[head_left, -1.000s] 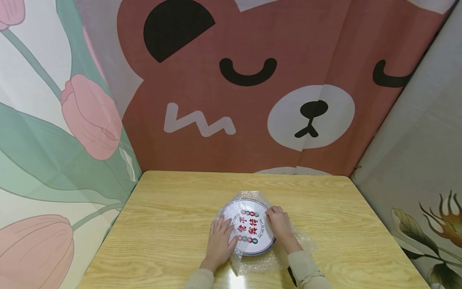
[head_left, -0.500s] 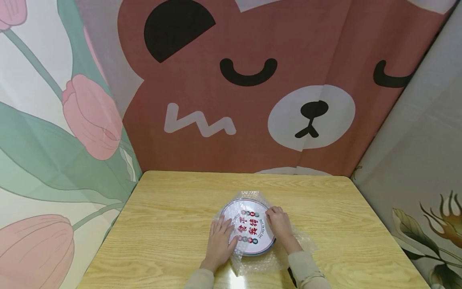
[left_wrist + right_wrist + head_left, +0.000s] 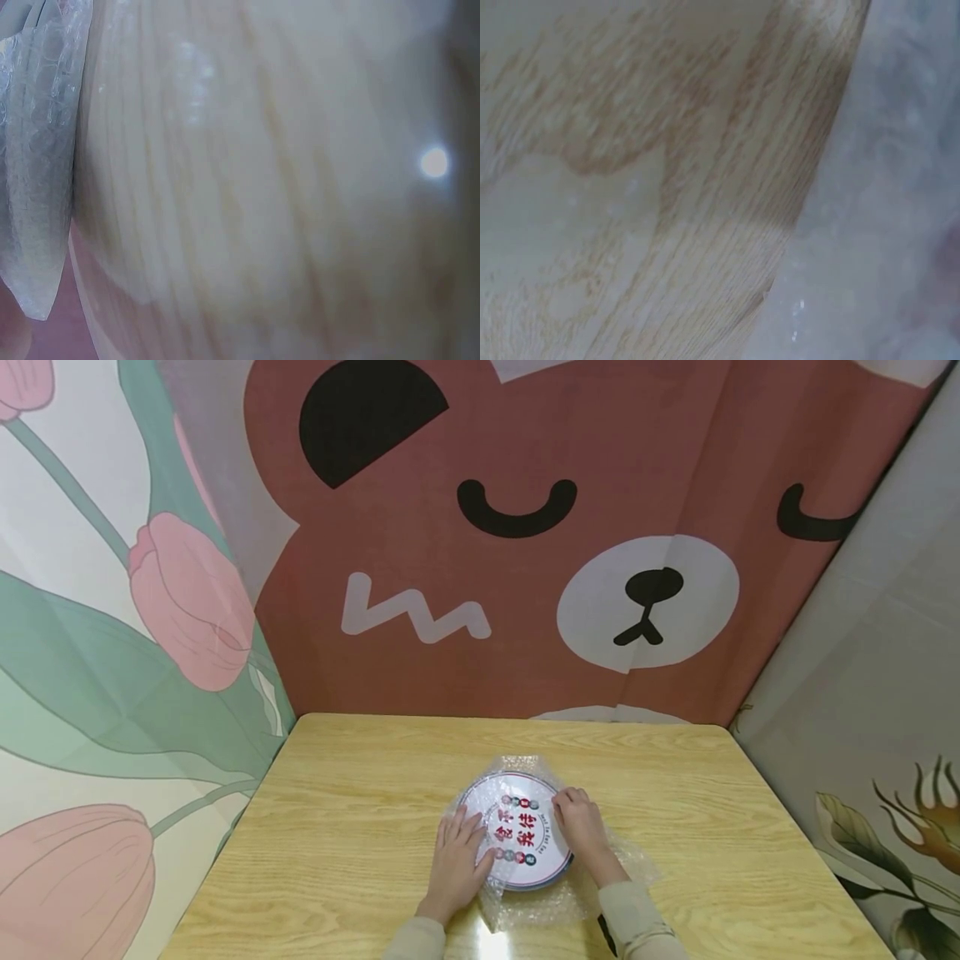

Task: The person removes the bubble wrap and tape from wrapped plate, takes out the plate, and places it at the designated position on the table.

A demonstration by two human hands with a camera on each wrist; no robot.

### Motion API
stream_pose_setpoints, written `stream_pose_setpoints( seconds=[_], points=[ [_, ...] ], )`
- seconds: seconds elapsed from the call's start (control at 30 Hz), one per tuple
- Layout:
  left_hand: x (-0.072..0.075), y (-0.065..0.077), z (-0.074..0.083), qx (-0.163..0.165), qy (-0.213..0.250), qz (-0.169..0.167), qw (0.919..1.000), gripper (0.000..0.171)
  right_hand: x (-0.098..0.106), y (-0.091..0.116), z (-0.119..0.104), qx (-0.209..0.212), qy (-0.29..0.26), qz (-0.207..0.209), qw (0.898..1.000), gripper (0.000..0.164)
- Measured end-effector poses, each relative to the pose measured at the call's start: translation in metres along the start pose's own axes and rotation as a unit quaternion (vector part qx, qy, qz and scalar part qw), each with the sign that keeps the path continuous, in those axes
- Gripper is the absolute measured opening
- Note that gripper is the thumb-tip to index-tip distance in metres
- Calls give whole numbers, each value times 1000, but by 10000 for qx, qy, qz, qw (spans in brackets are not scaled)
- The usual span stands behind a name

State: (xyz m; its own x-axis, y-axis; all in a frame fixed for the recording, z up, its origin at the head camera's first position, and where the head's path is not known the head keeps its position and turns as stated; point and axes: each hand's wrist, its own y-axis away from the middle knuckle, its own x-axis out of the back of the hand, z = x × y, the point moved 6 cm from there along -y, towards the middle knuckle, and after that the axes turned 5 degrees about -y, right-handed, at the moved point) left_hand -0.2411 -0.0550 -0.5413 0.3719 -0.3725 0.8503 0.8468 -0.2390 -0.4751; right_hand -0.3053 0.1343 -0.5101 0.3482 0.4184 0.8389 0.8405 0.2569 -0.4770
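Observation:
A round white plate (image 3: 543, 860) with red characters, small coloured circles and a blue rim lies on the table, partly covered by clear bubble wrap (image 3: 536, 906). On its left side my left hand (image 3: 456, 860) rests with fingers spread straight over the wrap and the plate. My right hand (image 3: 581, 825) grips the upper right rim with curled fingers; its thumb is hidden. In the left wrist view, bubble wrap (image 3: 45, 150) stands around a layered edge at the far left. Blurred bubble wrap (image 3: 855, 247) fills the right side of the right wrist view.
The wooden table (image 3: 360, 793) has light grain and a bright reflection near its front edge. Behind it hangs a curtain (image 3: 420, 668) with a brown bear print. Flower-patterned cloth (image 3: 67, 693) hangs at the left, and another printed cloth (image 3: 847, 710) at the right.

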Motion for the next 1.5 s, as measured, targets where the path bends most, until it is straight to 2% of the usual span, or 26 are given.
stream_pose_setpoints(
  seconds=[0.17, 0.63, 1.5],
  points=[
    [-2, 0, -1, 26, -59, -58, 10000, 39, -1, 0, 1, 43, 2, 66, 10000, 8],
    [-4, 1, -2, 42, -62, -106, 9999, 40, 0, 0, 0, -90, 65, -130, 9999, 6],
    [-1, -1, -1, 52, -36, -154, 9999, 40, -1, -2, 2, -30, -66, 113, 9999, 6]
  ],
)
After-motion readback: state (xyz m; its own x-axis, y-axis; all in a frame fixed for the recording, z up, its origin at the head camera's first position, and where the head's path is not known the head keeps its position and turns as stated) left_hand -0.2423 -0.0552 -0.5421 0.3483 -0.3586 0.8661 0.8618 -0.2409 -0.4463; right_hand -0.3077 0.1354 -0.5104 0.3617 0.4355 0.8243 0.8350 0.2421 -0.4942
